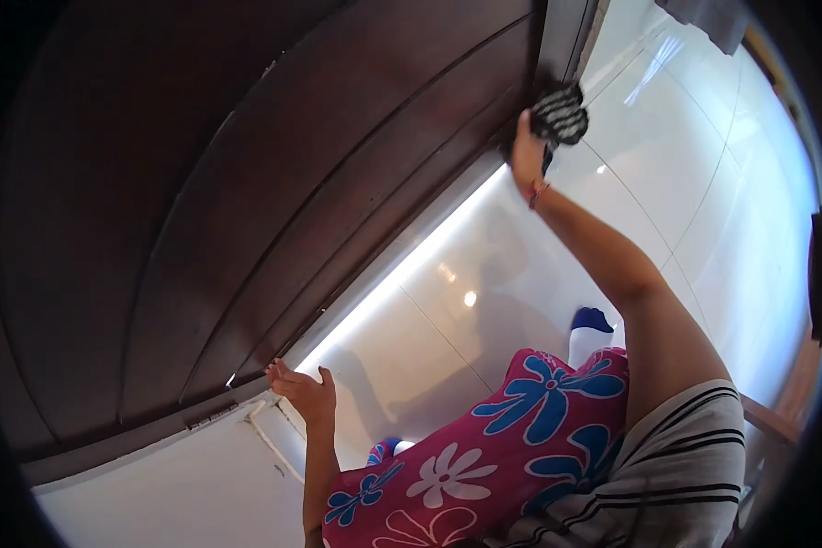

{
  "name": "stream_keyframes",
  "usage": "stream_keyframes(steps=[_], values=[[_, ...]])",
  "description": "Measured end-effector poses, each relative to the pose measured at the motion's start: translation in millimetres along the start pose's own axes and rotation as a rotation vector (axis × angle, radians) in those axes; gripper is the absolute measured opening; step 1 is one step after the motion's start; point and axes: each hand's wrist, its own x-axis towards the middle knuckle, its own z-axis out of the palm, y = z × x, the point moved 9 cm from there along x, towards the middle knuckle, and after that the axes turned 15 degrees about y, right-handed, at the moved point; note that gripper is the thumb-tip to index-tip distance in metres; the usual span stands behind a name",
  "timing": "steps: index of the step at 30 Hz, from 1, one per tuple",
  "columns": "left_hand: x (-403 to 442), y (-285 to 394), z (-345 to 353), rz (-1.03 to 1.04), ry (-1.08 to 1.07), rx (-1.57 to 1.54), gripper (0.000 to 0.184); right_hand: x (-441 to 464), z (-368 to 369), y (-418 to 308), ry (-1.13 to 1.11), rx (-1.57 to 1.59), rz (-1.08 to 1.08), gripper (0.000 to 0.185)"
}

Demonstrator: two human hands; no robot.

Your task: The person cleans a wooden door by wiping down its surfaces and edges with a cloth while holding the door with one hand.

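Observation:
A dark brown wooden door [247,201] with long grooves fills the upper left of the head view. My right hand [526,153] is closed on a black and whitish striped cloth [560,114] at the door's far edge. Part of the cloth bunches out past that edge, and the hand hides some of it. Lower left, my left hand [306,393] is held close to the door's other end, fingers stretched and thumb apart. Nothing is in it. Whether its fingertips touch the wood, I cannot tell.
Glossy pale floor tiles [438,338] lie under and beyond the door, with light shining along the gap. A white wall [173,502] meets the hinge side. My socked feet show beside a magenta flowered garment [511,438]. Grey fabric [711,20] hangs at the top right.

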Motion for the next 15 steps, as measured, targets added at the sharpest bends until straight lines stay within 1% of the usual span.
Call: stream_keyframes(steps=[2,4,5,7,8,9,10,12,13,15], values=[[-0.5,-0.7,0.9,-0.028,0.026,-0.004,0.081,-37.0,4.7,31.8,-0.011,0.068,-0.026,0.066],[0.6,1.0,-1.9,-0.024,0.027,-0.011,0.080,-50.8,14.7,122.7,-0.120,-0.034,0.372,0.063],[2.0,2.1,-3.6,-0.021,0.029,-0.013,0.080,-56.9,20.8,152.6,-0.174,-0.086,0.571,0.063],[2.7,1.3,-5.7,-0.034,0.006,-0.021,0.081,-31.3,19.5,135.9,0.013,-0.184,0.542,0.061],[3.1,0.4,-6.3,-0.037,-0.005,-0.027,0.081,-17.4,12.8,109.9,0.110,-0.234,0.527,0.060],[3.4,-0.3,-6.3,-0.031,-0.013,-0.016,0.081,-24.2,9.9,27.9,0.015,-0.063,0.632,0.066],[3.1,-0.6,-5.7,-0.025,-0.021,-0.009,0.081,0.2,5.2,28.7,0.279,0.097,0.243,0.059],[1.5,0.3,-5.2,-0.017,-0.020,0.003,0.081,2.4,12.3,-0.2,0.083,0.170,0.123,0.059],[1.0,0.4,-5.0,-0.015,-0.009,0.007,0.080,-13.1,13.7,-4.4,0.075,0.220,0.157,0.060],[2.4,2.6,-3.6,-0.033,0.005,0.005,0.080,-43.4,6.8,-13.8,-0.051,0.032,0.122,0.063]])
